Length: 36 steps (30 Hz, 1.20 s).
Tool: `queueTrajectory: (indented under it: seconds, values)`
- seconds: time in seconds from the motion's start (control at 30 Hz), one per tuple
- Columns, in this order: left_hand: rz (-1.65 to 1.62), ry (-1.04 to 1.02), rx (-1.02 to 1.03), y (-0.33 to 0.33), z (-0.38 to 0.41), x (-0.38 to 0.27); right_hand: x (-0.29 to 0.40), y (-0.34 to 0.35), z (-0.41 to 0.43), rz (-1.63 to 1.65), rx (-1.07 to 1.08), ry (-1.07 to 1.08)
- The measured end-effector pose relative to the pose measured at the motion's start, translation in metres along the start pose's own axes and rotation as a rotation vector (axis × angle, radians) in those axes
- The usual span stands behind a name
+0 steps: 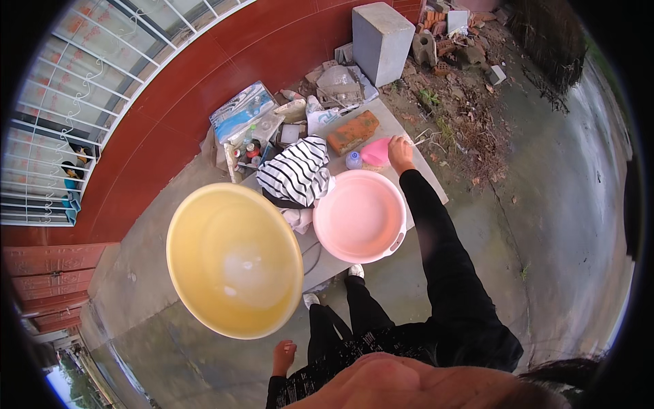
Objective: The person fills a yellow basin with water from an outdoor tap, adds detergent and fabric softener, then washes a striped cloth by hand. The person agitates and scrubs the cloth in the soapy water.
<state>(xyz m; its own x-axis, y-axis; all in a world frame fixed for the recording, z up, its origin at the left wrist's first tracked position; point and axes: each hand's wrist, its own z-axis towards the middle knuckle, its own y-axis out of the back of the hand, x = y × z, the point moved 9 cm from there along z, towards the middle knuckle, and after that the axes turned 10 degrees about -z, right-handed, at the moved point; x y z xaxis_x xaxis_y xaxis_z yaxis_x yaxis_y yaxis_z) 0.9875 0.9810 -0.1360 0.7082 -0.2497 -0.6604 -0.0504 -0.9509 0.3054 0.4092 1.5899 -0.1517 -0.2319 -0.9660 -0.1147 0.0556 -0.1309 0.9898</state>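
Observation:
My right hand (401,152) is closed on the near end of a pink plastic bottle or scoop (376,152), whose exact kind I cannot tell. A small clear bottle with a blue-purple cap (353,160) and an orange brick (352,132) stand beside it on the slab. Just below lies a round pink plastic basin (358,217). To its left, a striped black-and-white cloth (296,171) is heaped next to a pale pink cloth (298,219). A large yellow basin (235,260) is at the left. My left hand (284,356) hangs below it, fingers curled, with nothing visible in them.
The concrete slab (426,179) bears these things. Behind it are a blue-and-white carton (242,113), bottles, a grey block (382,43) and a red wall (168,94). Rubble and dry leaves (475,148) lie at the right. A barred window (76,97) is at the upper left.

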Motion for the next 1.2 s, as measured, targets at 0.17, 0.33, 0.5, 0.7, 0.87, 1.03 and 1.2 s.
queueTrajectory:
  seconds: [0.17,0.33,0.5,0.7,0.87,1.03,1.2]
  values:
    - [-0.182,0.145,-0.023,0.013,-0.010,0.041,0.022,-0.012,0.003,0.063,0.088,-0.088]
    - [0.037,-0.019,-0.100,0.020,0.002,-0.001,-0.008,-0.018,0.003,0.340,0.184,-0.303]
    - [-0.170,0.020,-0.434,0.098,-0.007,-0.052,-0.020,0.024,-0.020,0.530,0.047,-0.356]
    - [-0.865,-0.345,-0.734,0.245,0.024,-0.146,-0.035,0.060,-0.049,1.392,-0.206,-0.483]
    - [-1.062,-0.602,-0.709,0.311,0.054,-0.270,0.072,0.204,-0.118,1.993,-0.083,-0.281]
    - [-1.175,-0.644,-0.677,0.323,0.097,-0.373,0.245,0.406,-0.286,2.077,0.324,0.237]
    - [-1.165,-0.553,-0.771,0.377,0.139,-0.354,0.414,0.512,-0.462,1.849,0.324,0.816]
